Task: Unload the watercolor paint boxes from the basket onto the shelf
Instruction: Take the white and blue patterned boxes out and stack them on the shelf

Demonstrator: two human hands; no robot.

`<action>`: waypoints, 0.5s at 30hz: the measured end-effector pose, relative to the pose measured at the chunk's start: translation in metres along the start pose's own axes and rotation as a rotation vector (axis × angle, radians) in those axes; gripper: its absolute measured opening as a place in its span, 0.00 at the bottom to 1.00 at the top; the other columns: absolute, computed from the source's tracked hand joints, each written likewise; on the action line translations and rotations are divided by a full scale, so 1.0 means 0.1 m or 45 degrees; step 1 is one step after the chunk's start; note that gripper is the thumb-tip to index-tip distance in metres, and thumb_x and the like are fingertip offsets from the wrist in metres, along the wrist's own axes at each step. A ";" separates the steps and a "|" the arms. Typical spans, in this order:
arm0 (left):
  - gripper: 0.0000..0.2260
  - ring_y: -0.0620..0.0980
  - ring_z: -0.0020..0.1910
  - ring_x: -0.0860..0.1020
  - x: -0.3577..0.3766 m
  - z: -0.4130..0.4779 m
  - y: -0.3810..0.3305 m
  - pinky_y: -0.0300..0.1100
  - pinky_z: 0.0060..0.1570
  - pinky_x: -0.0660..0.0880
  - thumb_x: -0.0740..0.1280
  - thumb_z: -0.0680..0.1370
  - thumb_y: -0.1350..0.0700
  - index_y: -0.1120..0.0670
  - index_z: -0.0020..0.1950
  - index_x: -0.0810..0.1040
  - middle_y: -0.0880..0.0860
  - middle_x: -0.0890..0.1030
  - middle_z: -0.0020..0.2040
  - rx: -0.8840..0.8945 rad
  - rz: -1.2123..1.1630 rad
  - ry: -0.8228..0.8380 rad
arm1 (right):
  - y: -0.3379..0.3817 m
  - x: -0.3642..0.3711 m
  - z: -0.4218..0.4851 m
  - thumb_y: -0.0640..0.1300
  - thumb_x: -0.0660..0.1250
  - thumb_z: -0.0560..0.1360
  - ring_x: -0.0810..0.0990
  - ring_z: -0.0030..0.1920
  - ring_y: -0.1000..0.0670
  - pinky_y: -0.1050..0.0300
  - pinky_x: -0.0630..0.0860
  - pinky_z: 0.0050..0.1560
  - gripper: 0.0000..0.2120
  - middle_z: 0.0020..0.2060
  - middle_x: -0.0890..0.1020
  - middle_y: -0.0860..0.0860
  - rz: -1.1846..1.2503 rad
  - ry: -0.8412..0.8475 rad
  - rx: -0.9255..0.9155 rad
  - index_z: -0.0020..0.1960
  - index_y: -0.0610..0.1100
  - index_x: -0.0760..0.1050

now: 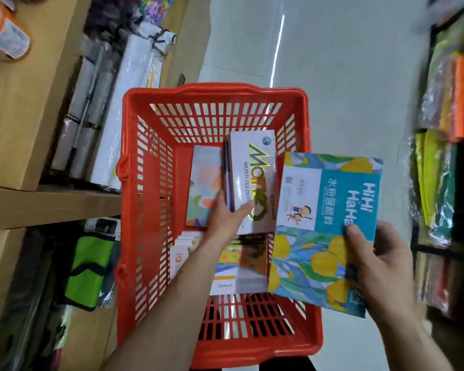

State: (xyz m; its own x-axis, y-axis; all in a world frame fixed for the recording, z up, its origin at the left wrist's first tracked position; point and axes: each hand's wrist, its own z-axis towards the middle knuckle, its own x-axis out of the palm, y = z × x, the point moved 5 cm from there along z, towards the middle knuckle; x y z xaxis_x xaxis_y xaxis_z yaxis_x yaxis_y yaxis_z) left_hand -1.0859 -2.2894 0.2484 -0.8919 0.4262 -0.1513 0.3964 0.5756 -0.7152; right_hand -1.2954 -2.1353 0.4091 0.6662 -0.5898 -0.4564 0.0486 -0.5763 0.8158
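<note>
Our right hand [381,263] grips a tulip box [324,236] at lower right, above the basket [214,92]. Our left hand [225,218] curls its fingers round a white box [252,170] inside. Several boxes are left, and none looks shelved yet.

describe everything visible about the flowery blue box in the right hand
The flat box looks like glossy cardboard, printed with yellow tulips and green leaves on blue. A teal panel reads HiHi HaHa beside Chinese characters, and a white label shows a cartoon figure and a small code. It looks closed. The right hand grips its right edge, thumb on the front, holding it tilted over the right rim of the red basket. Whether it touches the rim cannot be told.
</note>
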 end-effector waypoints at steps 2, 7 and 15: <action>0.31 0.49 0.63 0.79 0.03 0.02 -0.02 0.43 0.62 0.73 0.74 0.77 0.50 0.49 0.78 0.67 0.50 0.80 0.68 -0.050 -0.017 0.005 | -0.08 0.01 0.03 0.48 0.69 0.81 0.82 0.38 0.53 0.50 0.81 0.38 0.06 0.43 0.86 0.54 -0.004 0.039 0.001 0.47 0.57 0.79; 0.30 0.42 0.62 0.81 -0.02 0.01 0.02 0.40 0.61 0.76 0.74 0.76 0.47 0.44 0.77 0.69 0.47 0.81 0.68 -0.074 -0.010 0.063 | -0.17 0.10 0.04 0.48 0.63 0.85 0.79 0.27 0.63 0.67 0.73 0.25 0.09 0.31 0.81 0.65 0.103 0.146 0.090 0.46 0.54 0.72; 0.44 0.48 0.76 0.69 -0.07 -0.06 0.07 0.54 0.75 0.67 0.73 0.67 0.38 0.41 0.81 0.61 0.44 0.70 0.78 -0.064 -0.140 0.177 | -0.15 0.19 0.02 0.47 0.63 0.84 0.83 0.28 0.59 0.66 0.75 0.24 0.04 0.35 0.86 0.59 0.212 0.212 0.132 0.52 0.54 0.75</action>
State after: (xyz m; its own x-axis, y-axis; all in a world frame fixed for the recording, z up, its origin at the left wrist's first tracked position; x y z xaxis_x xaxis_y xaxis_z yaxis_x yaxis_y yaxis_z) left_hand -1.0757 -2.2839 0.2484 -0.8931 0.4492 0.0246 0.3115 0.6570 -0.6866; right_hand -1.2845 -2.1391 0.3875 0.7725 -0.5851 -0.2468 -0.1431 -0.5391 0.8300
